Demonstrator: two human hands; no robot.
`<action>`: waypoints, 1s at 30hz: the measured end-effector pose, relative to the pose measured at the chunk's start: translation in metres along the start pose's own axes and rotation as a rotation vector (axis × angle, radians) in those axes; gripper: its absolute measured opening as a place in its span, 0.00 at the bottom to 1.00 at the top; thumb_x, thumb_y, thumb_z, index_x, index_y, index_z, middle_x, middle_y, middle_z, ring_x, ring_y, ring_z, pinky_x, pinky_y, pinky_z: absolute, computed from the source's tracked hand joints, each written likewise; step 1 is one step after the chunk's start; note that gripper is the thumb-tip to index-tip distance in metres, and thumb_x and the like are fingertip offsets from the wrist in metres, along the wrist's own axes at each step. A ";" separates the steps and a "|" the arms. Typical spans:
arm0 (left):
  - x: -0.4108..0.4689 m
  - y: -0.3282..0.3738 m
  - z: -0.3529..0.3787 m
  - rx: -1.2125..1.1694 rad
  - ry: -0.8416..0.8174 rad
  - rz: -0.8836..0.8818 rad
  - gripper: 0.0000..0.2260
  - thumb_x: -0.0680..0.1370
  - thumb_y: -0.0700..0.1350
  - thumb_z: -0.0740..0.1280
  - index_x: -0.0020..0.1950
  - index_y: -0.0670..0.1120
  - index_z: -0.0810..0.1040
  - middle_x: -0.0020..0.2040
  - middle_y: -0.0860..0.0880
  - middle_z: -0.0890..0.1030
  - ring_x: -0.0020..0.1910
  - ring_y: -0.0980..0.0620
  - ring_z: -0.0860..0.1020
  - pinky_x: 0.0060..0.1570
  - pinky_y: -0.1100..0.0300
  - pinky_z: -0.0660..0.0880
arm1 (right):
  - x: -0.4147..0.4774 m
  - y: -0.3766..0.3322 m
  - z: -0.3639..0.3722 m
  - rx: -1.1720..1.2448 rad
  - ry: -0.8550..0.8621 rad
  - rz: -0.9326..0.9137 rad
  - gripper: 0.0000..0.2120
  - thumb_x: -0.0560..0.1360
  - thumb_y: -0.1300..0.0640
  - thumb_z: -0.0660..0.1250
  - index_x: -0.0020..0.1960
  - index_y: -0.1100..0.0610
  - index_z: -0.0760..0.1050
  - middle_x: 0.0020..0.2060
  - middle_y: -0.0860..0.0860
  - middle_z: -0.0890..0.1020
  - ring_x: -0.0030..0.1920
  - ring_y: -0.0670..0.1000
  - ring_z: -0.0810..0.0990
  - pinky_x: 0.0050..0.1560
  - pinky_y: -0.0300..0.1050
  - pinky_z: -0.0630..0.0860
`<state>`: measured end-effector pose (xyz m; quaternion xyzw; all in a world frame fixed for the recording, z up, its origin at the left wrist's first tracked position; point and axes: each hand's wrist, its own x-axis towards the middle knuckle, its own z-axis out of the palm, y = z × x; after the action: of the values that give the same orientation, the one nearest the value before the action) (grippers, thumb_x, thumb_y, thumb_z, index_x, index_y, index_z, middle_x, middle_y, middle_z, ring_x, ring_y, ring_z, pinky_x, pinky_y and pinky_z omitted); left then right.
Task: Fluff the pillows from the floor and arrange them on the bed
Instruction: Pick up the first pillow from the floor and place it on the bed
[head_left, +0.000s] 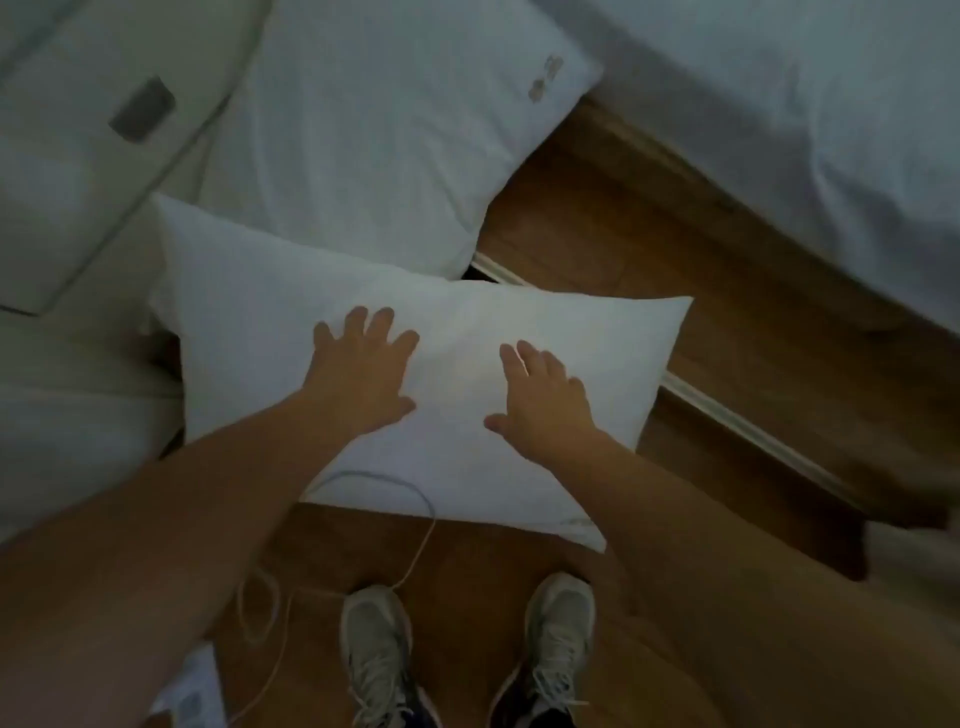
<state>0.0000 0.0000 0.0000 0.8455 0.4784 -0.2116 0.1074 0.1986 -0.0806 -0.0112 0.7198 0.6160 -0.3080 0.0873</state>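
Observation:
A plain white pillow (260, 291) lies on the wooden floor in front of my feet. My left hand (358, 371) is spread over its middle, fingers apart, palm down. My right hand (540, 400) hovers or rests palm down just to the right, fingers also apart. Neither hand grips the fabric. A second white pillow (374, 135) with a small brown mark near one corner lies behind the first, partly overlapped by it. The bed (810, 119) with its white sheet runs along the upper right.
The bed's wooden side rail (727, 291) slants down the right. A white cabinet (78, 171) with a dark phone-like object (141, 109) stands at the left. A thin white cable (415, 540) loops over the floor by my grey sneakers (376, 649).

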 end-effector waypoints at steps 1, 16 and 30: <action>0.006 0.002 0.015 0.074 -0.056 -0.017 0.46 0.66 0.69 0.66 0.74 0.53 0.47 0.76 0.42 0.49 0.72 0.37 0.49 0.65 0.33 0.57 | 0.010 0.001 0.012 -0.061 -0.008 0.009 0.48 0.70 0.41 0.69 0.75 0.53 0.41 0.77 0.53 0.47 0.74 0.59 0.47 0.69 0.65 0.54; 0.065 0.012 0.119 0.295 -0.017 0.007 0.26 0.73 0.50 0.68 0.67 0.42 0.64 0.72 0.38 0.63 0.70 0.38 0.60 0.61 0.29 0.59 | 0.100 0.024 0.106 -0.312 0.153 -0.006 0.18 0.77 0.61 0.57 0.65 0.60 0.71 0.68 0.60 0.69 0.71 0.63 0.59 0.67 0.72 0.49; 0.012 0.018 0.005 -0.234 0.198 0.099 0.11 0.63 0.28 0.75 0.34 0.39 0.76 0.21 0.44 0.74 0.17 0.47 0.72 0.19 0.58 0.70 | 0.011 0.025 0.009 0.079 0.232 0.053 0.08 0.76 0.65 0.54 0.49 0.59 0.72 0.44 0.55 0.80 0.42 0.56 0.79 0.39 0.47 0.72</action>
<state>0.0191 -0.0026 -0.0105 0.8665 0.4658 -0.0643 0.1678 0.2198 -0.0816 -0.0312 0.7697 0.5899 -0.2441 -0.0049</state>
